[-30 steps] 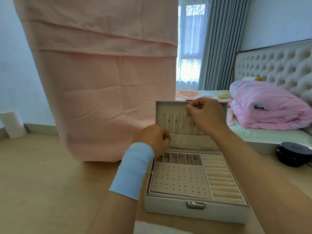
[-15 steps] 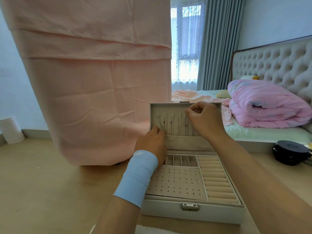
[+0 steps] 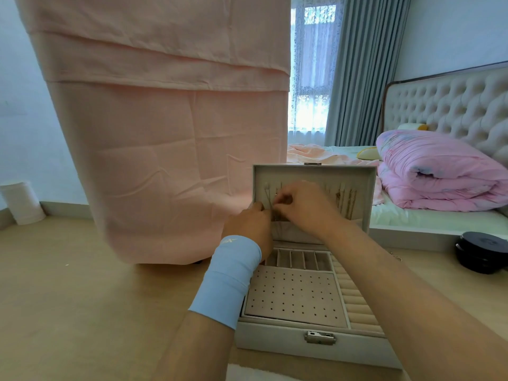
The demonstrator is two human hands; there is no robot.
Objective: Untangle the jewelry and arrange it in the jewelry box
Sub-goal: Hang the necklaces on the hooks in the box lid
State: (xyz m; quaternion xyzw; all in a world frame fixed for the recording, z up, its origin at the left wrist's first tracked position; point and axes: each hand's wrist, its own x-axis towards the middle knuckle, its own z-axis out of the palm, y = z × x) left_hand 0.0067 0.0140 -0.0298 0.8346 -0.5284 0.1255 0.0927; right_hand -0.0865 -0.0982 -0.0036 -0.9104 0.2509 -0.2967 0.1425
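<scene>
Head view, fingertips: left fingertips (image 3: 261, 211) and right fingertips (image 3: 277, 206) are pressing close together and seem to be pinching the same thin chain (image 3: 267, 198); blur is hiding which finger is holding which strand.
Chain: it is hanging from a hook at the left end of the lid (image 3: 313, 169) and running down between the two pinches towards the pocket (image 3: 295, 231).
Change: half a second ago the right hand was reaching up to the hooks at the lid's top middle while the left was resting at the pocket's edge; now the right hand (image 3: 306, 209) is sitting lower and further left, meeting the left hand (image 3: 248, 225).
Uncovered: with the right hand shifted, gold chains (image 3: 347, 202) are showing at the lid's right end, hanging straight and side by side.
Meaning: hooking seems to be giving way to fine work on one strand, probably teasing a snag loose or straightening it before its tail is going into the pocket.
Left pose: the back of the hand is facing the camera, fingers are curling inward, and the wrist in a blue wristband (image 3: 229, 279) is crossing the left rear corner of the box (image 3: 275, 346).
Right pose: the back of the hand is facing up, fingers are curling down and leftward, and the forearm is running diagonally over the box's right side.
Box: it is standing open with the lid upright, its dotted pad (image 3: 294, 295) showing between the arms.
</scene>
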